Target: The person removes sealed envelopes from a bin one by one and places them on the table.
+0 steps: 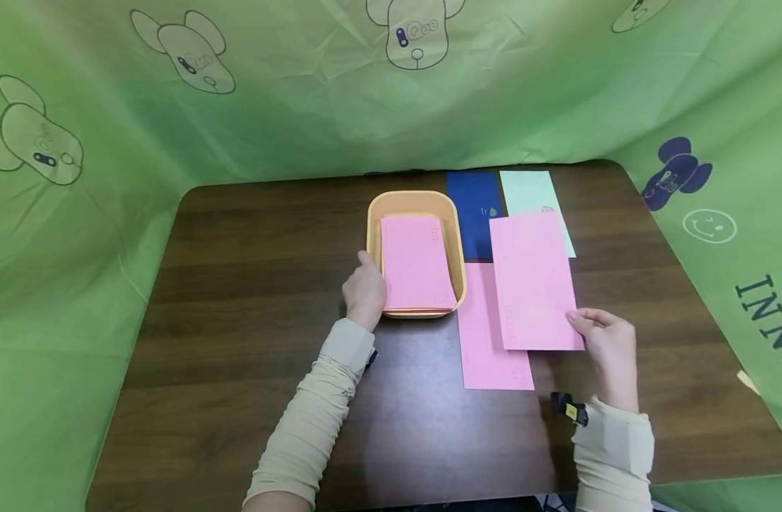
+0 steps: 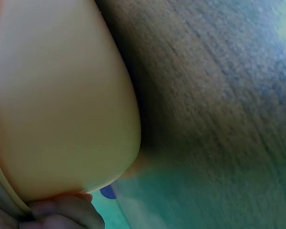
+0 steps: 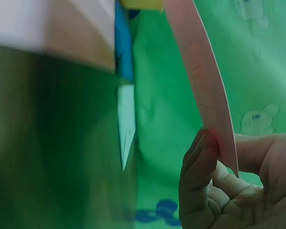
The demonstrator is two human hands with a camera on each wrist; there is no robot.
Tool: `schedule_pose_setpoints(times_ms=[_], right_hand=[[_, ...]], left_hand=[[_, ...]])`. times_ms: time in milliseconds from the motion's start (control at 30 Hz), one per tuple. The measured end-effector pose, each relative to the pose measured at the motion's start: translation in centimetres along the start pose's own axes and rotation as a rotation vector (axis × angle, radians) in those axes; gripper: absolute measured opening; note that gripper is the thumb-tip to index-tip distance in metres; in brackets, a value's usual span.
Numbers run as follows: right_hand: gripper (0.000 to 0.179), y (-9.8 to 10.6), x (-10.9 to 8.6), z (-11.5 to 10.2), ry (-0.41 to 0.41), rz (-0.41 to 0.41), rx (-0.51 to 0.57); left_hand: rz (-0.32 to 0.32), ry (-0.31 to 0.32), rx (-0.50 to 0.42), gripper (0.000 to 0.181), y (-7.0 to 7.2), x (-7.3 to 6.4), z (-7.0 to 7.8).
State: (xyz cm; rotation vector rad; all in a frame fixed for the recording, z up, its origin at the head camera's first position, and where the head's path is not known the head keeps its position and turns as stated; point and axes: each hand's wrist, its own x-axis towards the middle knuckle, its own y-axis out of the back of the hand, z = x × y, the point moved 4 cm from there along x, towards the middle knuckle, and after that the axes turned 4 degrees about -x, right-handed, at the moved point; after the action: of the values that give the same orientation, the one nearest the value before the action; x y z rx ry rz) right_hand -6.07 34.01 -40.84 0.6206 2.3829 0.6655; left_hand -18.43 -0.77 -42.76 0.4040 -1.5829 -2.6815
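My right hand (image 1: 608, 352) pinches a pink envelope (image 1: 534, 281) by its near right corner, between thumb and fingers. The right wrist view shows this envelope raised over the table, its edge bowed slightly. Below it, partly covered, another pink envelope (image 1: 487, 370) lies on the wood. My left hand (image 1: 364, 291) grips the left side of a yellow-orange plastic tray (image 1: 413, 203); in the left wrist view its fingers (image 2: 66, 212) curl at the tray's rim. Inside the tray lies a stack of pink envelopes (image 1: 413, 263).
Behind the raised envelope lie a dark blue envelope (image 1: 470, 227) and a pale mint envelope (image 1: 532, 188), near the back edge. The dark wooden table (image 1: 237, 341) has rounded corners. Green printed cloth (image 1: 301, 121) hangs around its back and sides.
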Motion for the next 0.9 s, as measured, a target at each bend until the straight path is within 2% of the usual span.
schedule_pose_setpoints(times_ms=[100, 467, 767, 900], right_hand=[[0.019, 1.0, 0.4, 1.5, -0.041, -0.005, -0.047], [0.023, 3.6, 1.4, 5.7, -0.141, -0.042, -0.088], [0.033, 3.6, 1.7, 7.0, -0.165, -0.112, -0.117], [0.049, 3.3, 1.6, 7.2, -0.16, -0.116, -0.202]], left_hand=[[0.0, 0.003, -0.002, 0.021, 0.0, 0.0, 0.0], [0.014, -0.019, 0.0, 0.02, 0.2, -0.1, 0.0], [0.008, -0.009, 0.016, 0.02, 0.2, -0.2, 0.1], [0.006, -0.014, 0.017, 0.019, 0.2, -0.2, 0.1]])
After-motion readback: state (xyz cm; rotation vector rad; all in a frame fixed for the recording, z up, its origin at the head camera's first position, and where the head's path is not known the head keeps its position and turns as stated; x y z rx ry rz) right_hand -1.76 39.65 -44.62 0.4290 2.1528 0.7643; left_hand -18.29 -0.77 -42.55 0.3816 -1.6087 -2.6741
